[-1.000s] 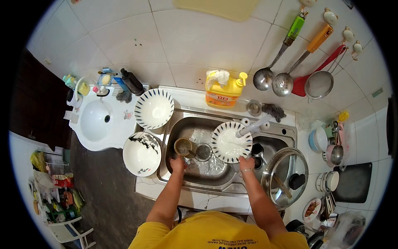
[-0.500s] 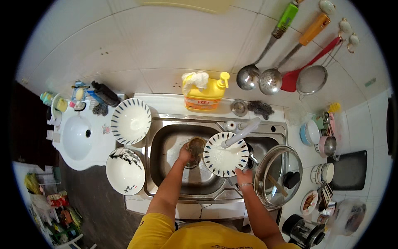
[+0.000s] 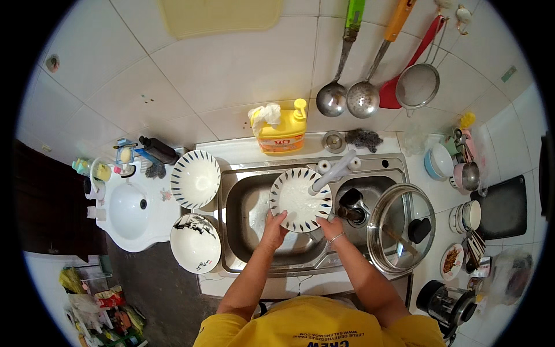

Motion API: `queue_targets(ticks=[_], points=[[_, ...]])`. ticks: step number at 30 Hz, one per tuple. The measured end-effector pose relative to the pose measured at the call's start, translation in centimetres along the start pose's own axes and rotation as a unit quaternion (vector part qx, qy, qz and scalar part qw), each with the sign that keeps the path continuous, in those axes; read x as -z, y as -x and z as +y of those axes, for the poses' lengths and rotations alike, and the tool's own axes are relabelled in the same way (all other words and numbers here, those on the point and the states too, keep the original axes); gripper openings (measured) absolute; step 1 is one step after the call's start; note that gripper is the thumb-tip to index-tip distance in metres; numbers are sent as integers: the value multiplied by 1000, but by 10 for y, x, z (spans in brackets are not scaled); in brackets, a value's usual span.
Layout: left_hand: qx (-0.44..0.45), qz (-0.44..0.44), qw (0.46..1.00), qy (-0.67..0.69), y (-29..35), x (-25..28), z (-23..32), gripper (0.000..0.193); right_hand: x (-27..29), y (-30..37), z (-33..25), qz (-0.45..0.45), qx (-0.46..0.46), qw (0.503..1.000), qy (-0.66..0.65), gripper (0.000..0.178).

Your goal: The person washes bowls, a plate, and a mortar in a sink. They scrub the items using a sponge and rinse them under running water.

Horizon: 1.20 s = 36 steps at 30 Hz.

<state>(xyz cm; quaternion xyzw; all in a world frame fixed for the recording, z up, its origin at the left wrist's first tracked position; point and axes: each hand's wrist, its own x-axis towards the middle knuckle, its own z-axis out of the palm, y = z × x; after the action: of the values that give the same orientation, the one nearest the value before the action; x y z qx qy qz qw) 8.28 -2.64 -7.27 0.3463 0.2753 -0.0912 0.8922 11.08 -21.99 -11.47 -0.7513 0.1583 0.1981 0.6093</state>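
Risks first. We hold the plate (image 3: 301,199) by its near rim only, wet, over the sink (image 3: 248,208); we judge a slip likely if the grip eases, and the plate would drop into the steel basin and could chip. The tap (image 3: 332,172) hangs just over the plate's far right edge; tilting the plate up could knock rim against spout. The glass lid (image 3: 400,227) rests just right of the sink, near our right elbow's path; a wide swing could shove it.

Plate and fingers. The plate sits above the basin, face up toward us. Left hand (image 3: 273,227) grips the lower left rim, fingers (image 3: 279,215) spread on the face, clamped on the plate. Right hand (image 3: 330,227) pinches the lower right rim, likewise closed on it. Two bowls (image 3: 195,179) stand on the desk (image 3: 243,151), left of the sink, well apart from both hands.
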Motion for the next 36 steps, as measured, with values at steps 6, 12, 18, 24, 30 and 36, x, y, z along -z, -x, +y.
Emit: queue_targets(ticks=[6, 12, 18, 24, 30, 36], points=[[-260, 4, 931, -254, 11, -4, 27, 64, 10, 26, -62, 42, 121, 979, 157, 45], [-234, 44, 932, -272, 19, -12, 31, 54, -36, 57, -79, -201, 321, 879, 289, 55], [64, 95, 956, -271, 40, 8, 68, 37, 3, 21, -39, -220, 538, 653, 486, 56], [-38, 122, 992, -22, 48, -11, 15, 47, -30, 44, -71, -143, 589, 738, 297, 23], [3, 153, 987, -47, 48, 3, 24, 41, -22, 47, -70, -239, 558, 697, 381, 32], [-29, 137, 989, -39, 54, -17, 31, 42, -8, 27, -66, -196, 619, 711, 271, 28]])
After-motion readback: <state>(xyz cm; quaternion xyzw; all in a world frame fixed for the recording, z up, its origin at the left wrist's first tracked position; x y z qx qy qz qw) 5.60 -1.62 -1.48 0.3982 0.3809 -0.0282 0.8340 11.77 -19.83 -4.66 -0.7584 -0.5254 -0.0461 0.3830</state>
